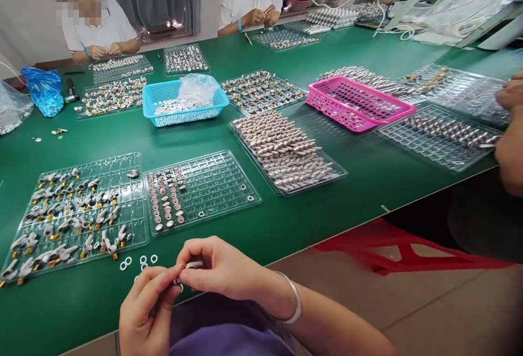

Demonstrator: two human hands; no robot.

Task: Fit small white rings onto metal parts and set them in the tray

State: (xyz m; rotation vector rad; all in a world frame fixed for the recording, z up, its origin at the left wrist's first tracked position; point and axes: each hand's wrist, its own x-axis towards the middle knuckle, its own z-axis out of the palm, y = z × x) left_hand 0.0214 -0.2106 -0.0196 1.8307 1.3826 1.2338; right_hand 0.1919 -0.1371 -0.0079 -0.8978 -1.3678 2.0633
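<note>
My left hand (143,307) and my right hand (223,269) meet at the table's near edge, fingertips pinched together. Between them is a small white earbud part (194,264), its stem showing under my right index finger. Fingers cover most of it; a small white ring shows just below the fingertips. Several loose white rings (143,259) lie on the green table just beyond my left hand. Farther left, a clear tray (137,203) holds rows of white earbud pieces with yellow tabs. Beside it, another clear tray (220,181) carries columns of small round brownish and white pieces.
A blue basket (183,119) with white pieces and a plastic bag stands mid-table. Right of it are a stacked tray of stem-shaped parts (286,149) and a pink basket (359,119). Co-workers sit across the table and at the right edge. A red stool (379,244) stands right.
</note>
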